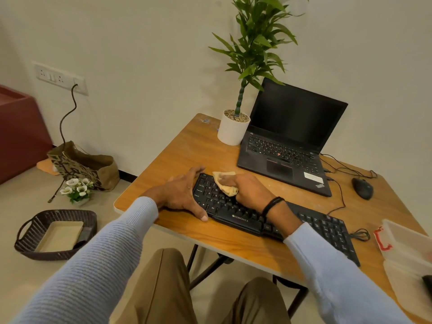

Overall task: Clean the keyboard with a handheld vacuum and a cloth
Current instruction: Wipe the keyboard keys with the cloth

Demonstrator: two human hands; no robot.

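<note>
A black Zebronics keyboard (236,217) lies slantwise on the wooden table (233,239). My left hand (184,192) rests at its left end, thumb along the front edge and fingers spread round the far corner. My right hand (250,189) grips a crumpled beige cloth (225,184) and presses it on the upper left keys. No handheld vacuum can be made out for certain; a dark object (427,282) shows in the clear box at the right edge.
An open black laptop (287,146) and a potted plant (233,129) stand at the back of the table. A black mouse (362,188) with cables lies right. A clear plastic box (409,249) sits at the right edge. On the floor left: a wicker basket (25,242), flowers (77,188), a bag (86,167).
</note>
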